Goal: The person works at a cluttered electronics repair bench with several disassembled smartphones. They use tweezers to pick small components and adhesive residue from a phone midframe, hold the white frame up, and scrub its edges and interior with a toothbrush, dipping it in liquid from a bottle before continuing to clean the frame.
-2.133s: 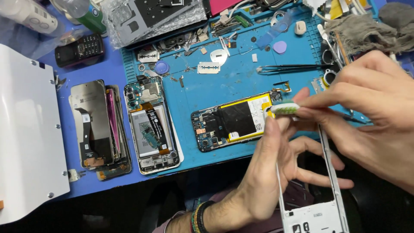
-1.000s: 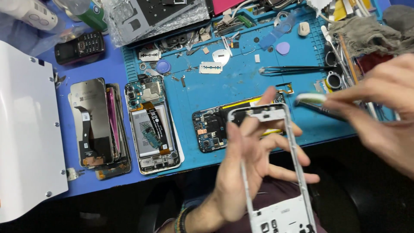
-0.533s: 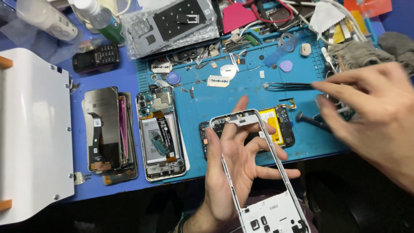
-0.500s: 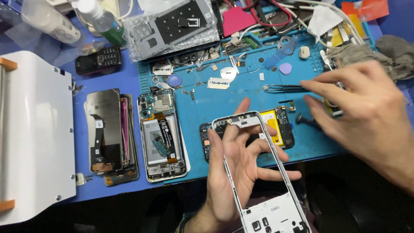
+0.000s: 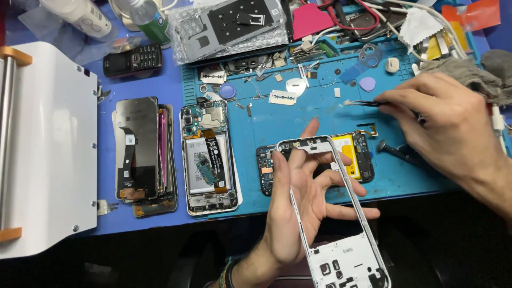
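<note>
My left hand (image 5: 301, 205) holds a white phone mid-frame (image 5: 341, 256) upright in front of me, fingers spread through its open window. My right hand (image 5: 450, 128) grips black tweezers (image 5: 368, 103) whose tips touch a small white scrap on the blue work mat (image 5: 314, 112). Behind the frame lies an opened phone with a yellow battery (image 5: 349, 154), partly hidden by my fingers. A dark screwdriver (image 5: 397, 152) lies under my right hand.
Another opened phone (image 5: 209, 157) and a stack of screens (image 5: 140, 149) lie at the left. A white machine (image 5: 45, 144) fills the left edge. A black keypad phone (image 5: 133, 58), bottles, razor blades (image 5: 282, 97), cables and small parts crowd the back.
My right hand put down the pale tool, reached across the mat and now holds tweezers. My left hand raised the white frame higher in front of the yellow-battery phone.
</note>
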